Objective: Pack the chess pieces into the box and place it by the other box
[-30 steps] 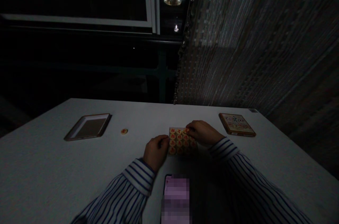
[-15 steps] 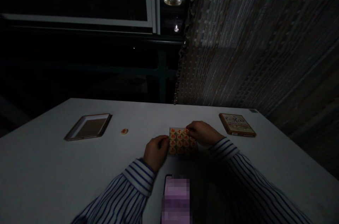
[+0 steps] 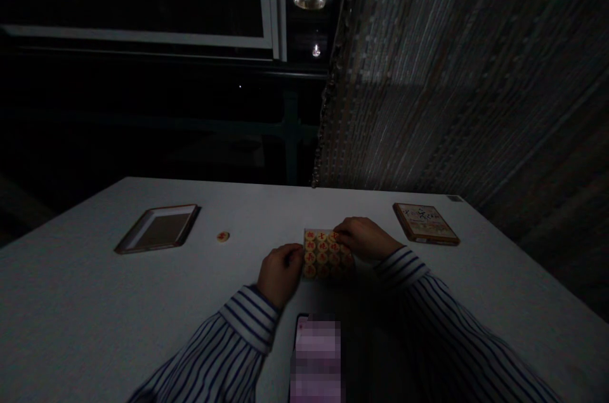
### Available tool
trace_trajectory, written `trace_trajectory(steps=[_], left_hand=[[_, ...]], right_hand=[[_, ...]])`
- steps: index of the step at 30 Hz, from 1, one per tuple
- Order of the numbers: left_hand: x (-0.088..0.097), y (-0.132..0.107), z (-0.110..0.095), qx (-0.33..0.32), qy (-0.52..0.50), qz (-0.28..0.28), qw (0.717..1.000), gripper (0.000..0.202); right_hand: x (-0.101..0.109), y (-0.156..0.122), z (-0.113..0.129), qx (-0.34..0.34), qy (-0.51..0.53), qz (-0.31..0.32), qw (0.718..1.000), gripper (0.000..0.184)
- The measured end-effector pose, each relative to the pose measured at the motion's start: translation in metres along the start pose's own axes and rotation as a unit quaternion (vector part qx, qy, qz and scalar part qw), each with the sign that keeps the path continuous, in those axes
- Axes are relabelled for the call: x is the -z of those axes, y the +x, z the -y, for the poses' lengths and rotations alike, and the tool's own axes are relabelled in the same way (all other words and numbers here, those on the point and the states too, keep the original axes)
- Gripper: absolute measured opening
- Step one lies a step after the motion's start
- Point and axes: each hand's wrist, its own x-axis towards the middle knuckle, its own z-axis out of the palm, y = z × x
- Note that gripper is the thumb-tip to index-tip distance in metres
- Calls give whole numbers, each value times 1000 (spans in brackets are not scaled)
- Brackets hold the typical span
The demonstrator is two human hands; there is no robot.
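Several round wooden chess pieces (image 3: 323, 254) with red characters lie packed in a square block on the white table (image 3: 95, 308). My left hand (image 3: 280, 274) is curled, its fingertips pressed against the block's left edge. My right hand (image 3: 364, 238) rests on the block's far right corner, fingers bent over the top-row pieces and hiding the right column. Both sleeves are striped. One more chess piece (image 3: 222, 237) lies alone to the left.
An open shallow box (image 3: 159, 228) sits at the left, and a printed box lid (image 3: 425, 223) at the right. A phone (image 3: 316, 358) lies at the near edge between my arms. A beaded curtain (image 3: 451, 85) hangs behind the table; the room is dim.
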Motion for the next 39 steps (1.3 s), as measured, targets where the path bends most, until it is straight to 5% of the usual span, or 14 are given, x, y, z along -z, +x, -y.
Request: trace_trajectory(steps=[39], left_hand=[[0, 1, 0, -22, 53, 23, 998, 29]], right_hand=[[-4, 3, 0, 19, 9, -8, 1000, 29]])
